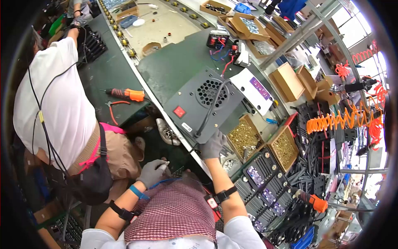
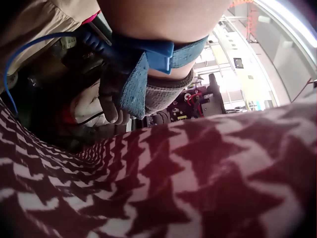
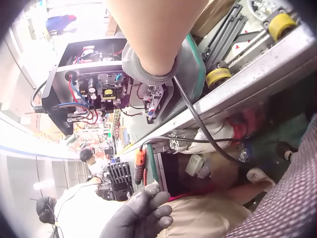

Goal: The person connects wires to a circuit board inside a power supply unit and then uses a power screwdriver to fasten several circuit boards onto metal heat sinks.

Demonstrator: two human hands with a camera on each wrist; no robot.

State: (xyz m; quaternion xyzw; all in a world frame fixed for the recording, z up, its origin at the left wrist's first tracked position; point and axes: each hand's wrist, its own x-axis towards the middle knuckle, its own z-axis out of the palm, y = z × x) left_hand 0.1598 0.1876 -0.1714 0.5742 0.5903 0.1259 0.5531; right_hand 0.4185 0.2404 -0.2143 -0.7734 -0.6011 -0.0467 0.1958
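My right hand (image 1: 213,145), in a grey glove, is at the near right corner of a dark box-shaped electrical unit (image 1: 184,97), its fingers overlapping the edge. That unit has a round honeycomb vent, a red switch and a thick black cord (image 1: 213,101). Circuit boards (image 3: 109,91) and wires show through its open side in the right wrist view, where the forearm hides the right hand; I cannot tell whether it grips the unit. Before my apron, away from the unit, is my gloved left hand (image 1: 152,174). Its fingers (image 3: 158,213) are loosely bent, with nothing visible between them.
Gold-coloured small parts (image 1: 243,135) fill a carton right of the unit. Black slotted panels with purple boards (image 1: 255,176) lie nearer me. A power screwdriver (image 1: 132,95) and red-handled pliers (image 1: 111,112) lie at the left, beside another person (image 1: 58,99). Orange coiled hoses (image 1: 331,122) hang at right.
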